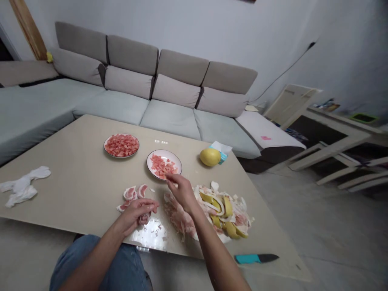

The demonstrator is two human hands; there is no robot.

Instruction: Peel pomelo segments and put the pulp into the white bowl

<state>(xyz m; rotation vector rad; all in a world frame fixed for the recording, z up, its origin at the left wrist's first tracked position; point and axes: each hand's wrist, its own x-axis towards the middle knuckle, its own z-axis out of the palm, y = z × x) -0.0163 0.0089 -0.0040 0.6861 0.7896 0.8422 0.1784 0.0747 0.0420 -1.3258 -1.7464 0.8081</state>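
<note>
My left hand [136, 213] is closed round a pomelo segment [144, 218], its pink flesh showing below the fingers. My right hand [182, 190] reaches to the near rim of a white plate [176, 157] with a dark edge. Its fingertips are pinched together; what they hold, if anything, is too small to make out. Loose pink pomelo flesh [163, 165] lies on that plate. Several pomelo segments in white skin [129, 193] rest just beyond my left hand. A heap of yellow pomelo peel [228, 207] and pale membrane [178, 218] lies beside my right forearm.
A fuller plate of pomelo flesh [121, 145] stands farther left. A whole yellow pomelo [209, 157] sits by a tissue pack [223, 152]. A turquoise-handled knife [256, 258] lies at the near right edge. Crumpled white tissues [24, 186] are at the left. Behind the table [85, 169] is a sofa [169, 117].
</note>
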